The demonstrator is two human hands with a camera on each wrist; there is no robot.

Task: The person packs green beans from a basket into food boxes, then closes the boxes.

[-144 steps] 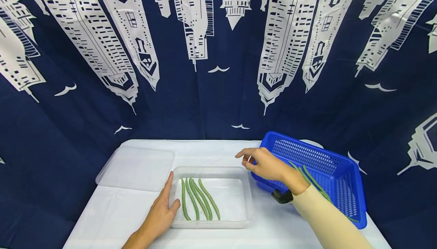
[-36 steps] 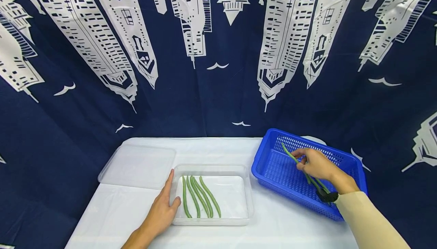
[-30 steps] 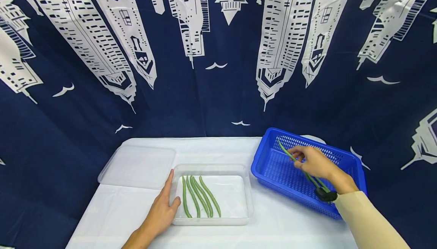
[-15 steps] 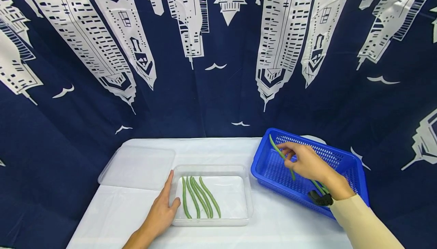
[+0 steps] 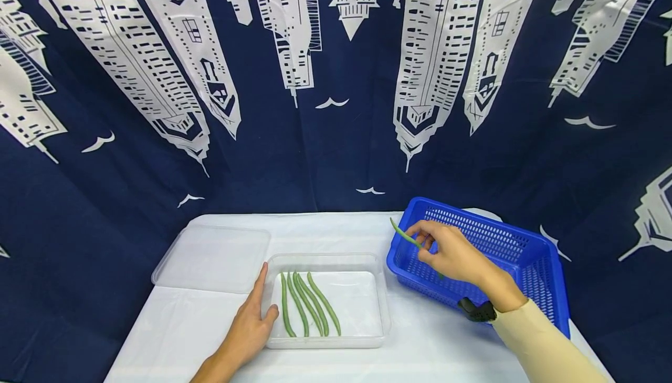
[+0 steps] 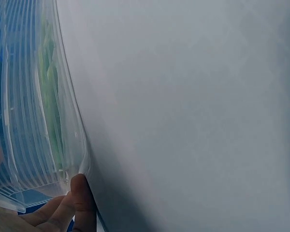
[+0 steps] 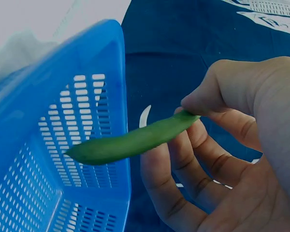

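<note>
Right hand (image 5: 448,253), lower right, pinches green bean (image 5: 403,232), probably light, snappable, best held mid-length; left hand (image 5: 248,326), index straight, touches container (image 5: 362,304)

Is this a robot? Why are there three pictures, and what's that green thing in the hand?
No robot here, just a person using two bare hands! One camera sits on the person's head and looks down over everything. The other two are worn on the wrists, so each shows its own hand's work up close.

On the white tablecloth is a clear plastic container with five green beans inside. Its lid seems to be the flat, see-through piece to the left. On the right is a blue plastic basket full of little holes.

The left hand rests against the container's left edge. The right hand pinches another green bean beside the basket. That's your green thing!
</note>
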